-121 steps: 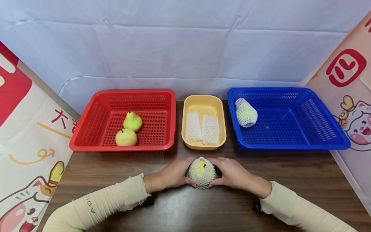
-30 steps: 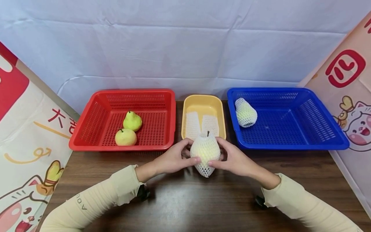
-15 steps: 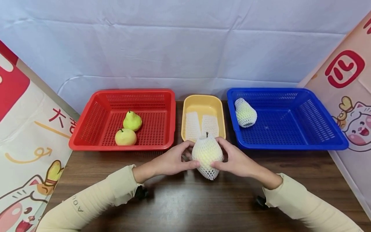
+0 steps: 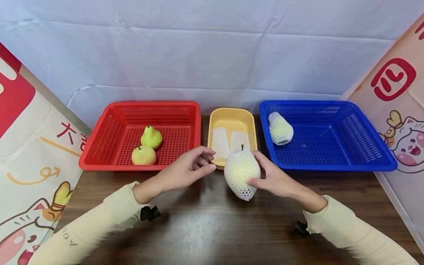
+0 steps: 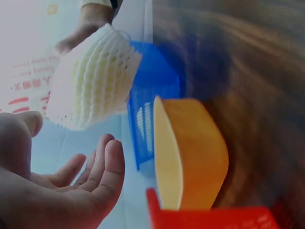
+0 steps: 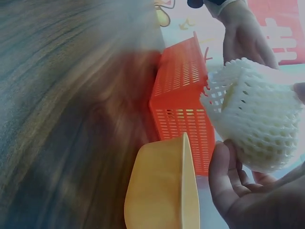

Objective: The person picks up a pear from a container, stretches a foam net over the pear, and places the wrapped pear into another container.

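Note:
A pear [image 4: 242,175] in a white foam net, its dark stem poking out at the top, is held up over the table just in front of the yellow tub [image 4: 232,113]. My right hand [image 4: 277,181] grips it from the right, thumb on the near side and fingers behind. In the right wrist view those fingers [image 6: 221,174] curl beneath the net. My left hand [image 4: 182,170] hangs apart from it to the left, fingers loosely bent around nothing. The left wrist view confirms a gap between the left hand [image 5: 71,186] and the wrapped pear [image 5: 97,78].
On the left, a red basket [image 4: 179,141] holds a green pear [image 4: 151,138] and a round yellow fruit [image 4: 144,156]. Two flat foam nets [image 4: 220,143] lie in the tub. A blue basket [image 4: 331,147] on the right contains another wrapped pear [image 4: 280,129].
Earlier both hands held the wrapped pear, first low near the table, then raised. My left hand has since let go and drawn left; my right hand has shifted the pear slightly right.

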Demonstrator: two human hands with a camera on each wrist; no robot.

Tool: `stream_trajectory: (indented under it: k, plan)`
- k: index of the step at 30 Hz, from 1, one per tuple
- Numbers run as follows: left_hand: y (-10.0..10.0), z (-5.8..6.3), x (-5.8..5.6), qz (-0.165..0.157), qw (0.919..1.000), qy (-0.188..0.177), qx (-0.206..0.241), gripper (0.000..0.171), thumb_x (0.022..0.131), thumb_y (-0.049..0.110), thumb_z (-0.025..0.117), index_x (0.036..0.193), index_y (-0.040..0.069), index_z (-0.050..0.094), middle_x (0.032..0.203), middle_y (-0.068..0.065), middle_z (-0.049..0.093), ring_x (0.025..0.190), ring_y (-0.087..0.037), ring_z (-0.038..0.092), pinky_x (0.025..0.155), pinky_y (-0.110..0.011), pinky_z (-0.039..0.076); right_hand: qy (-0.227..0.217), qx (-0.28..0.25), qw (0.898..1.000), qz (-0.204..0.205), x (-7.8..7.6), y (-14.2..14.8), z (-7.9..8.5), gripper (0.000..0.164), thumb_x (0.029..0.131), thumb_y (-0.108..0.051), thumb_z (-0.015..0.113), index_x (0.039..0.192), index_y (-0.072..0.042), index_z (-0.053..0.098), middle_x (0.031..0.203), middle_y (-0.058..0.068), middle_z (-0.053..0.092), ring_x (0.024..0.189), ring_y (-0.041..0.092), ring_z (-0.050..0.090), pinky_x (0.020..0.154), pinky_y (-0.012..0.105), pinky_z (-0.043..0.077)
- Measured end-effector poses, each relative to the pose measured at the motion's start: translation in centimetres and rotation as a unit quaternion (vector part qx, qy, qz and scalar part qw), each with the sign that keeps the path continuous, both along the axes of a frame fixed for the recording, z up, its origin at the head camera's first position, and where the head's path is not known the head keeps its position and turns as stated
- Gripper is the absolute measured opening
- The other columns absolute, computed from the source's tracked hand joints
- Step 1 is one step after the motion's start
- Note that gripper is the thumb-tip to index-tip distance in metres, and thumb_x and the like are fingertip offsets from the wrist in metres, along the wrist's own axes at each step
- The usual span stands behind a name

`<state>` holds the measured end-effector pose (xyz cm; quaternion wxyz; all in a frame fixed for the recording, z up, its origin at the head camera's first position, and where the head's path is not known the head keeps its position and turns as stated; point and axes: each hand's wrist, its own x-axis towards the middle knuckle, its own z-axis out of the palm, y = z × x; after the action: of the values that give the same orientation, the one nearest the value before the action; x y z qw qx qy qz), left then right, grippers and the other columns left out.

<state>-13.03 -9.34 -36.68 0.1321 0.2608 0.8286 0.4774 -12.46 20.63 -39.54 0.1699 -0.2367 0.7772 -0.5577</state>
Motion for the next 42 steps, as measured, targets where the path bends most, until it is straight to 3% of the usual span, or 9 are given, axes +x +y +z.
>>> stream_trajectory:
  k: [4,8,15,22,27,31,37,42]
  plan:
    - [-1.3,0.4,-0.3,0.018,0.9959,0.078,-0.042,0.036,0.096,0.020,0.072,0.128,0.006,0.061,0.115,-0.007,0.064,0.096,-0.015,0.064,0.077,-0.033,0.056,-0.013,-0.005,1.000,-0.018,-0.2,0.4,0.4,0.066,0.086,-0.009,0.069,0.140,0.007,0.036,0.126,0.026,0.053,0.109,0.031,0.058,0.084,0.034,0.057]
    - [-2.8,0.7,-0.7,0.052,0.9825,0.140,-0.111,0.041,0.094,0.026,0.075,0.127,0.006,0.062,0.115,-0.008,0.064,0.102,-0.021,0.062,0.085,-0.040,0.055,-0.014,-0.006,0.999,-0.029,-0.2,0.7,0.9,0.063,0.086,-0.009,0.068,0.139,0.006,0.036,0.124,0.025,0.054,0.107,0.031,0.059,0.083,0.034,0.057]
    - [-4.5,0.9,-0.8,0.078,0.9727,0.104,-0.192,0.057,0.092,0.036,0.076,0.134,0.001,0.058,0.130,-0.014,0.061,0.121,-0.030,0.059,0.102,-0.047,0.049,-0.014,0.000,0.999,-0.046,-0.5,1.3,2.1,0.061,0.088,-0.008,0.067,0.138,0.004,0.035,0.129,0.028,0.051,0.108,0.033,0.059,0.082,0.035,0.057]
    - [-4.9,0.4,-0.9,0.049,0.9551,0.095,-0.276,0.053,0.094,0.037,0.074,0.131,0.001,0.063,0.125,-0.012,0.068,0.119,-0.028,0.063,0.102,-0.046,0.050,-0.007,0.012,0.997,-0.073,-1.3,2.1,3.7,0.061,0.091,-0.005,0.063,0.142,0.008,0.032,0.131,0.029,0.051,0.106,0.014,0.060,0.086,0.026,0.055]
    - [-4.9,0.0,-1.0,0.017,0.9531,0.085,-0.290,0.038,0.093,0.030,0.076,0.123,0.007,0.070,0.116,-0.005,0.072,0.111,-0.023,0.066,0.096,-0.044,0.052,-0.014,0.003,0.996,-0.092,-2.3,3.2,4.8,0.062,0.094,-0.004,0.059,0.147,0.007,0.028,0.134,0.029,0.049,0.106,0.006,0.060,0.087,0.022,0.053]
    - [-5.0,-0.2,-1.1,0.014,0.9526,0.091,-0.290,0.031,0.093,0.024,0.076,0.121,0.009,0.073,0.115,-0.003,0.073,0.111,-0.023,0.067,0.095,-0.045,0.053,0.000,0.017,0.994,-0.108,-3.6,4.4,6.0,0.062,0.097,-0.005,0.056,0.150,0.005,0.026,0.136,0.028,0.047,0.108,0.004,0.057,0.088,0.018,0.050]
    - [-5.1,-0.3,-1.1,0.015,0.9540,0.092,-0.285,0.027,0.093,0.021,0.077,0.118,0.010,0.075,0.113,-0.002,0.074,0.108,-0.023,0.068,0.093,-0.045,0.054,0.013,0.095,0.988,-0.125,-5.8,6.6,8.4,0.064,0.103,-0.013,0.055,0.157,0.001,0.024,0.143,0.025,0.044,0.110,0.003,0.052,0.084,0.013,0.045]
    - [-5.1,-0.4,-1.2,0.015,0.9563,0.091,-0.278,0.025,0.092,0.019,0.078,0.115,0.010,0.077,0.110,-0.002,0.075,0.104,-0.021,0.068,0.090,-0.043,0.055,0.016,0.177,0.976,-0.128,-8.0,8.6,10.4,0.065,0.105,-0.022,0.056,0.158,0.000,0.025,0.144,0.024,0.045,0.106,-0.001,0.051,0.080,0.013,0.043]
